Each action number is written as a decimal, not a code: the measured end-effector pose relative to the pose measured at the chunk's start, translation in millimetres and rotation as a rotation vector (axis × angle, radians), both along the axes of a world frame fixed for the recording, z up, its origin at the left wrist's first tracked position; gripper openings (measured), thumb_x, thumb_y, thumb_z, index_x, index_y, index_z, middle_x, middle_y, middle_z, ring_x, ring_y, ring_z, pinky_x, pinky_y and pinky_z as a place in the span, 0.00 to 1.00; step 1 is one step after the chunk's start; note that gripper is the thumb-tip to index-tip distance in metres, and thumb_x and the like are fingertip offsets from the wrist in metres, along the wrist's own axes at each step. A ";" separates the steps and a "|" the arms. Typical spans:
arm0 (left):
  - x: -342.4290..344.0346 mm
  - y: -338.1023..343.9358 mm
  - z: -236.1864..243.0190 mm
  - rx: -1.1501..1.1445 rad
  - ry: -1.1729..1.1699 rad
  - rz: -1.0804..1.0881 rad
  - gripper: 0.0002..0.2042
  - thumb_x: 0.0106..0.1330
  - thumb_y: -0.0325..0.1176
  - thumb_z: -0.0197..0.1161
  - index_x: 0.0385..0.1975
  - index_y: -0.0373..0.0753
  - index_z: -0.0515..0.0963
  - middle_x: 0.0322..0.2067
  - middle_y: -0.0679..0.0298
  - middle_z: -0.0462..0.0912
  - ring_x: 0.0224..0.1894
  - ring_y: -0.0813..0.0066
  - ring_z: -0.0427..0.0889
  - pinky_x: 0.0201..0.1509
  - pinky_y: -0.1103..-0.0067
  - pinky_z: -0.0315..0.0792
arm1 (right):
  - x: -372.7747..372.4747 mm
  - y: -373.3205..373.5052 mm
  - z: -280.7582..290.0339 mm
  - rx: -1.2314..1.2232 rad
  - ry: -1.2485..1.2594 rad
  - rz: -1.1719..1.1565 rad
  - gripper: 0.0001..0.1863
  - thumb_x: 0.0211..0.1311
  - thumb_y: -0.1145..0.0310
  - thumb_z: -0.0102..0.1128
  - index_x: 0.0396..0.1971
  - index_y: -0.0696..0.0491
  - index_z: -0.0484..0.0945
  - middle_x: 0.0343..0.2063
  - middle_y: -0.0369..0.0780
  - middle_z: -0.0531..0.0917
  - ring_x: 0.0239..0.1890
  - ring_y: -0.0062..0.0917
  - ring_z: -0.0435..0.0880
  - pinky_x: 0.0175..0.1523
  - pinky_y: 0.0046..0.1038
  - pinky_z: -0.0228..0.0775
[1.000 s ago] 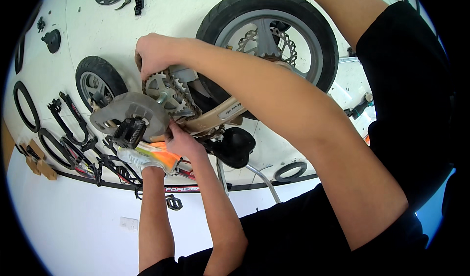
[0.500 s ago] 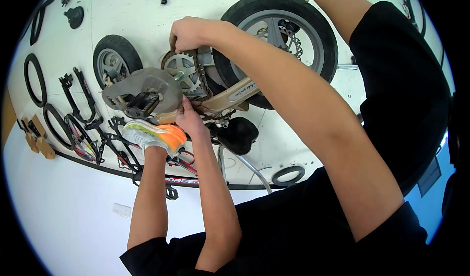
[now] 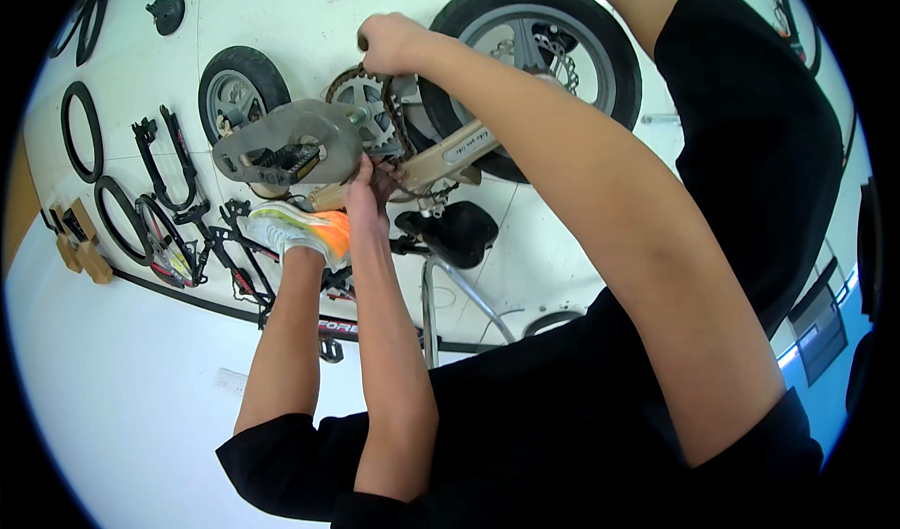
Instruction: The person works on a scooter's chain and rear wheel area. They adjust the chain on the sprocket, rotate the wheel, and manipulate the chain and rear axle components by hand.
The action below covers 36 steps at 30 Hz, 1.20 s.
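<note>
A tan bicycle frame (image 3: 436, 165) lies before me with its large rear wheel (image 3: 614, 79) at the right. A toothed chainring (image 3: 375, 116) with a brown, rusty bicycle chain (image 3: 398, 116) around it sits beside a translucent grey chain guard (image 3: 323, 130). A black pedal (image 3: 286, 165) lies against the guard. My right hand (image 3: 394, 46) is closed at the top of the chainring, where the chain runs up under it; its fingertips are hidden. My left hand (image 3: 367, 189) reaches under the guard, its fingers closed around the chain's lower run and partly hidden.
A smaller wheel (image 3: 272, 83) stands beyond the guard. Loose tyres (image 3: 67, 130), a black fork (image 3: 169, 177) and another frame lie at the left. A black saddle (image 3: 469, 234) is right of my left hand. My shoe (image 3: 295, 229) rests by the frame.
The whole view has shifted, the bicycle now showing slightly higher and farther right. My right hand has moved a little right along the chainring's top. My left hand stays under the guard, fingers tucked further in.
</note>
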<state>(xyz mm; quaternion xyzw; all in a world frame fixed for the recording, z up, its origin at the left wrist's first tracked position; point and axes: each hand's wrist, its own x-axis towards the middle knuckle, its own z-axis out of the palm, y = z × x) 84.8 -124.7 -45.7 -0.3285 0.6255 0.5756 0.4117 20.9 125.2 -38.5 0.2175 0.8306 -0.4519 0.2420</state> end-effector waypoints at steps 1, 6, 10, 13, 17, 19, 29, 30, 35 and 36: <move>-2.7 1.9 -0.5 0.007 -0.013 -0.012 0.12 0.71 0.41 0.56 0.37 0.36 0.73 0.25 0.61 0.78 0.28 0.66 0.82 0.39 0.71 0.77 | 3.9 -1.1 1.3 -0.019 -0.009 -0.082 0.18 0.45 0.67 0.62 0.38 0.58 0.84 0.39 0.51 0.84 0.45 0.41 0.83 0.51 0.34 0.76; 11.4 25.4 13.3 -0.292 0.124 0.012 0.12 0.69 0.40 0.60 0.43 0.38 0.72 0.28 0.62 0.79 0.27 0.68 0.82 0.31 0.75 0.77 | 28.0 -14.2 12.5 -0.091 -0.009 -0.556 0.16 0.43 0.70 0.62 0.34 0.63 0.82 0.38 0.58 0.82 0.46 0.48 0.82 0.52 0.37 0.75; 16.5 28.5 9.5 -0.411 0.234 0.011 0.13 0.68 0.39 0.62 0.44 0.39 0.72 0.29 0.64 0.79 0.25 0.69 0.81 0.28 0.76 0.76 | 42.7 -1.1 20.6 -0.193 0.038 -0.730 0.13 0.42 0.73 0.63 0.32 0.61 0.82 0.37 0.56 0.83 0.45 0.48 0.82 0.51 0.37 0.76; 18.3 30.5 6.4 -0.456 0.286 -0.004 0.14 0.67 0.39 0.62 0.46 0.38 0.74 0.33 0.63 0.80 0.29 0.71 0.80 0.29 0.75 0.76 | 46.8 9.0 14.1 -0.263 0.055 -0.657 0.13 0.42 0.73 0.63 0.32 0.60 0.82 0.36 0.54 0.83 0.45 0.47 0.83 0.50 0.37 0.77; 22.0 29.6 3.7 -0.403 0.354 -0.001 0.13 0.68 0.38 0.61 0.42 0.34 0.74 0.34 0.61 0.81 0.29 0.71 0.80 0.30 0.75 0.76 | 56.2 13.9 9.1 -0.413 0.025 -0.704 0.13 0.42 0.73 0.64 0.31 0.59 0.82 0.36 0.52 0.84 0.42 0.43 0.84 0.48 0.38 0.78; 20.5 29.0 5.2 -0.491 0.373 -0.073 0.11 0.68 0.36 0.62 0.39 0.35 0.74 0.32 0.61 0.80 0.27 0.71 0.80 0.28 0.76 0.75 | 57.4 7.0 11.5 -0.396 0.038 -0.725 0.13 0.41 0.73 0.64 0.32 0.57 0.82 0.36 0.51 0.84 0.42 0.41 0.84 0.47 0.37 0.78; 29.0 48.9 17.9 -0.541 0.403 -0.104 0.07 0.69 0.30 0.58 0.38 0.33 0.73 0.27 0.62 0.79 0.21 0.77 0.75 0.24 0.80 0.71 | 64.4 8.3 -0.7 -0.572 0.034 -0.773 0.13 0.42 0.72 0.65 0.32 0.55 0.82 0.36 0.48 0.85 0.42 0.39 0.85 0.47 0.35 0.78; 28.8 42.1 15.1 -0.550 0.409 -0.113 0.07 0.69 0.30 0.58 0.39 0.33 0.73 0.28 0.61 0.79 0.21 0.77 0.76 0.24 0.81 0.71 | 62.0 5.7 -1.2 -0.576 0.034 -0.771 0.13 0.41 0.72 0.65 0.32 0.55 0.82 0.36 0.48 0.85 0.42 0.39 0.85 0.47 0.35 0.78; 38.1 71.4 36.6 -0.501 0.299 -0.026 0.09 0.68 0.25 0.55 0.46 0.33 0.72 0.33 0.60 0.79 0.30 0.73 0.77 0.34 0.77 0.73 | 63.3 6.8 -5.5 -0.491 0.078 -0.823 0.12 0.38 0.71 0.65 0.29 0.55 0.82 0.33 0.50 0.84 0.40 0.41 0.85 0.47 0.35 0.78; 37.5 67.3 37.2 -0.468 0.271 0.019 0.10 0.68 0.25 0.55 0.47 0.34 0.72 0.34 0.60 0.79 0.31 0.72 0.77 0.37 0.76 0.73 | 62.6 5.4 -7.0 -0.493 0.085 -0.840 0.12 0.37 0.71 0.65 0.28 0.54 0.82 0.32 0.49 0.84 0.39 0.41 0.85 0.47 0.35 0.78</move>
